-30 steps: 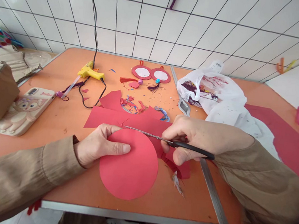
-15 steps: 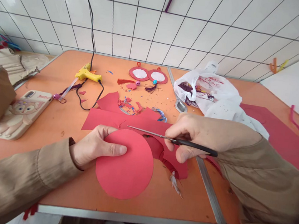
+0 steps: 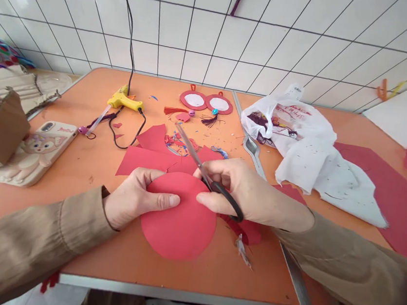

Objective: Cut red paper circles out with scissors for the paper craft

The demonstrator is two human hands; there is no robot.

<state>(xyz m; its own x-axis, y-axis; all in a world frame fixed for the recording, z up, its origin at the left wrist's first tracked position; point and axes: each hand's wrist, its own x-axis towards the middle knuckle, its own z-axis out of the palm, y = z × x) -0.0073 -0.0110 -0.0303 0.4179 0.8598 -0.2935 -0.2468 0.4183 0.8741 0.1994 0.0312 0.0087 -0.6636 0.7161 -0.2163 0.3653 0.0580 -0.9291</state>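
A red paper circle (image 3: pixel 178 230) is pinched at its upper left by my left hand (image 3: pixel 139 199), thumb on top and fingers beneath. My right hand (image 3: pixel 243 191) grips black-handled scissors (image 3: pixel 226 193), whose blades point up and to the left past the circle's edge. Its thumb and fingers are at the circle's upper right edge; whether they pinch the paper too I cannot tell. Behind the circle lie red paper offcuts (image 3: pixel 147 161), partly hidden by my hands.
A yellow glue gun (image 3: pixel 127 98) with its cord lies at back left, near a phone (image 3: pixel 34 155) and a cardboard box (image 3: pixel 3 122). Two red-rimmed round tasselled pieces (image 3: pixel 206 102) lie at the back. A white plastic bag (image 3: pixel 312 130) and red paper sheet (image 3: pixel 390 193) are at right.
My right hand has moved left to the circle's edge, and the scissors have turned so their blades point more upward. My left hand keeps its hold on the circle.
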